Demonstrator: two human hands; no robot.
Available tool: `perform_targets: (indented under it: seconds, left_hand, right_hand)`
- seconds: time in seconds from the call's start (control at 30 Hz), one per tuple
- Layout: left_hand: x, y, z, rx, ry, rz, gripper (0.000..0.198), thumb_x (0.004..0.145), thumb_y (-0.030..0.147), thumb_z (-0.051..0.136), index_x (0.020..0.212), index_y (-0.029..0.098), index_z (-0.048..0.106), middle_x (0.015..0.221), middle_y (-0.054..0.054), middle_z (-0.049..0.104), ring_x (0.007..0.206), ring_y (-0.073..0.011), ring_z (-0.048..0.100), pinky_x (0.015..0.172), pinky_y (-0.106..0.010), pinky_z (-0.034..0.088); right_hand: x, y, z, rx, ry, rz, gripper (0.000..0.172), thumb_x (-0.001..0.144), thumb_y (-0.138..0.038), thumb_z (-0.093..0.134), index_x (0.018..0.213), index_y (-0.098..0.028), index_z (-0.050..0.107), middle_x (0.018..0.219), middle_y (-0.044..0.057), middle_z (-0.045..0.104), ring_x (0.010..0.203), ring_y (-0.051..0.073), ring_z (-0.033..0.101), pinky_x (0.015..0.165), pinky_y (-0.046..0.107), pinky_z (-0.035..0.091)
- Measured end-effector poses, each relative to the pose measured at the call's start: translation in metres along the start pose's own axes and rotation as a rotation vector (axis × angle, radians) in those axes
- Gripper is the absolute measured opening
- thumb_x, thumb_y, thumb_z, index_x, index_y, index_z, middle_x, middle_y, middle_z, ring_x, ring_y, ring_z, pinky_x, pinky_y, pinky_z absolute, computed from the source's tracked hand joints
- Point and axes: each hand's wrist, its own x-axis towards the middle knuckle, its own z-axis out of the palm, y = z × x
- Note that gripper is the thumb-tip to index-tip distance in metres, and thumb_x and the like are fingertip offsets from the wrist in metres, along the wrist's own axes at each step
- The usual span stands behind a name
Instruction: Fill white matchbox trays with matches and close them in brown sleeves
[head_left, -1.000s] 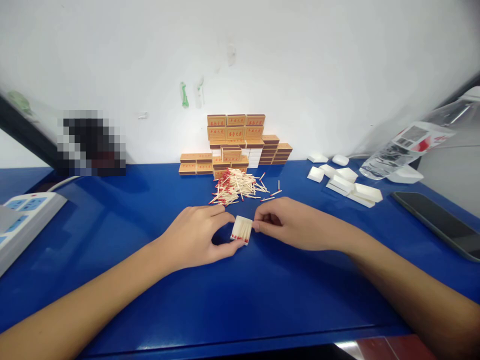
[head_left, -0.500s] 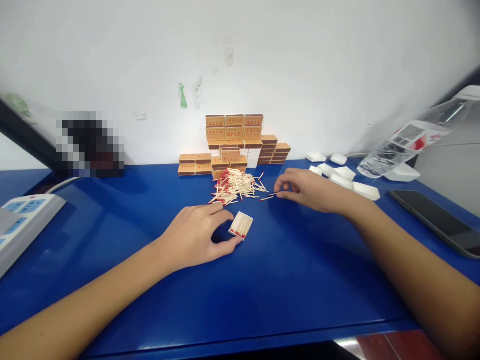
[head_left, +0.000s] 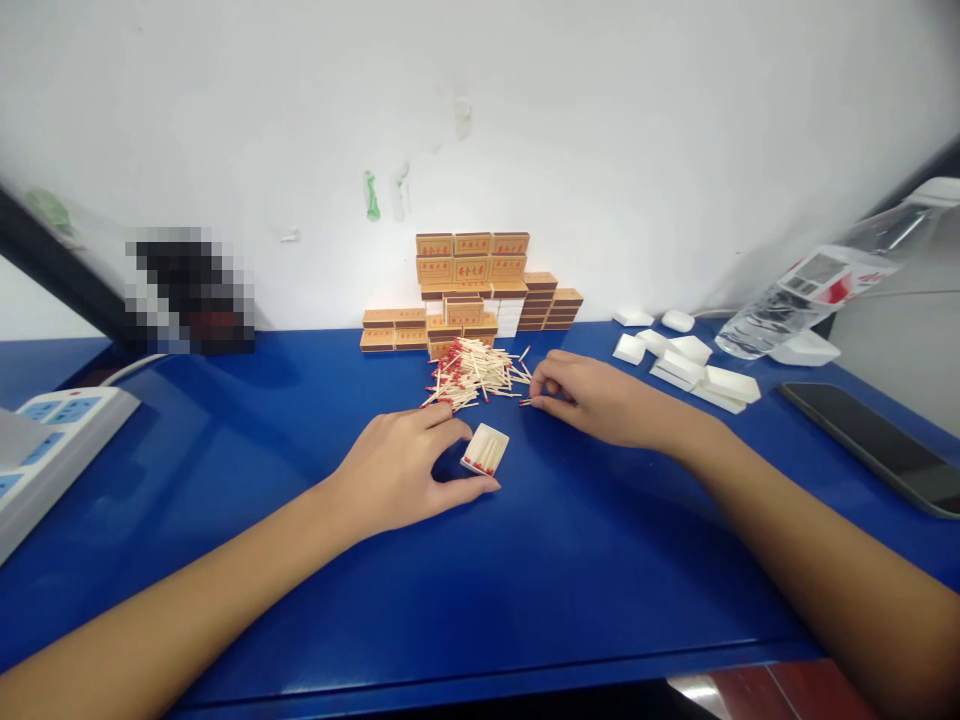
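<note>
A small white matchbox tray (head_left: 486, 447) with several red-tipped matches in it sits on the blue table. My left hand (head_left: 405, 465) curves around it, index finger at its left corner and thumb along its near edge, holding it loosely. Behind it lies a heap of loose matches (head_left: 480, 372), their red heads mostly to the left. My right hand (head_left: 589, 398) is at the right edge of the heap, thumb and forefinger pinched at the ends of a couple of matches (head_left: 526, 402). How many it grips is hard to see.
Matchboxes (head_left: 471, 270) are stacked against the wall behind the heap. To the right are several white trays (head_left: 686, 362), a plastic bottle (head_left: 817, 280) and a phone (head_left: 874, 440). A power strip (head_left: 71, 450) lies at the left.
My right hand has moved left and slightly nearer, closing in on the matches at the heap's edge. My left thumb has slid a little right along the tray.
</note>
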Motion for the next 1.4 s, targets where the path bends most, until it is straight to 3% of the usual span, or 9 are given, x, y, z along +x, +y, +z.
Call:
perform_targets:
  seconds: [0.17,0.4,0.7,0.77,0.9,1.13,1.3,1.4]
  left_hand:
    - [0.000,-0.001,0.000,0.008,0.000,0.018,0.042,0.092,0.060,0.074,0.102,0.020,0.076,0.094,-0.002,0.071,0.073,-0.0167,0.066,0.064,-0.031,0.046]
    - [0.000,0.000,0.000,0.014,0.009,0.012,0.032,0.094,0.052,0.072,0.101,0.021,0.077,0.093,-0.002,0.072,0.069,-0.0155,0.064,0.061,-0.030,0.044]
    - [0.003,0.004,0.004,0.000,-0.011,-0.066,0.057,0.083,0.073,0.076,0.103,0.020,0.074,0.097,-0.004,0.071,0.080,-0.0217,0.069,0.065,-0.033,0.051]
    - [0.003,0.004,0.006,0.014,-0.004,-0.054,0.053,0.085,0.070,0.076,0.102,0.019,0.074,0.098,-0.005,0.070,0.083,-0.0230,0.070,0.067,-0.034,0.053]
    - [0.003,0.004,0.007,0.035,0.007,-0.039,0.029,0.092,0.045,0.072,0.101,0.018,0.073,0.105,-0.007,0.070,0.088,-0.0236,0.071,0.071,-0.036,0.057]
    - [0.003,0.005,0.004,0.034,-0.020,-0.030,0.025,0.092,0.039,0.065,0.104,0.018,0.072,0.107,-0.007,0.070,0.089,-0.0248,0.071,0.075,-0.041,0.060]
    - [0.002,0.002,0.003,0.042,-0.004,-0.010,0.024,0.093,0.038,0.066,0.105,0.019,0.072,0.104,-0.006,0.070,0.085,-0.0219,0.070,0.071,-0.036,0.058]
    - [0.001,0.000,0.002,0.053,0.016,0.005,0.026,0.094,0.039,0.066,0.109,0.019,0.073,0.101,-0.006,0.070,0.083,-0.0212,0.069,0.072,-0.036,0.057]
  right_hand:
    - [0.001,0.009,-0.001,0.020,-0.039,0.009,0.019,0.100,-0.036,0.056,0.098,-0.020,0.065,0.096,0.007,0.059,0.084,0.021,0.055,0.077,0.035,0.045]
    - [-0.003,0.009,-0.003,0.044,-0.098,0.044,0.024,0.105,-0.036,0.046,0.096,-0.020,0.061,0.102,0.009,0.062,0.086,0.021,0.059,0.080,0.036,0.047]
    - [-0.009,-0.049,-0.001,-0.020,0.033,-0.132,0.018,0.108,-0.027,0.047,0.097,-0.020,0.059,0.103,0.008,0.063,0.084,0.020,0.061,0.073,0.032,0.046]
    - [-0.010,-0.061,0.004,-0.148,0.030,-0.187,0.015,0.106,-0.020,0.048,0.097,-0.019,0.060,0.104,0.010,0.064,0.082,0.021,0.062,0.069,0.032,0.045]
    - [-0.012,-0.073,0.010,-0.422,0.019,-0.285,0.019,0.099,-0.004,0.048,0.099,-0.016,0.062,0.106,0.014,0.065,0.086,0.024,0.063,0.069,0.034,0.046]
    - [-0.012,-0.074,0.020,-0.532,0.019,-0.279,0.021,0.096,-0.001,0.048,0.099,-0.016,0.062,0.104,0.014,0.066,0.087,0.024,0.064,0.065,0.033,0.044]
    - [-0.008,-0.066,0.018,-0.243,0.015,-0.244,0.017,0.108,-0.020,0.048,0.102,-0.017,0.064,0.105,0.010,0.066,0.082,0.019,0.064,0.069,0.031,0.047]
    - [-0.007,-0.040,-0.001,-0.173,0.149,-0.148,0.022,0.109,-0.029,0.047,0.101,-0.019,0.065,0.101,0.009,0.066,0.082,0.020,0.063,0.072,0.033,0.047]
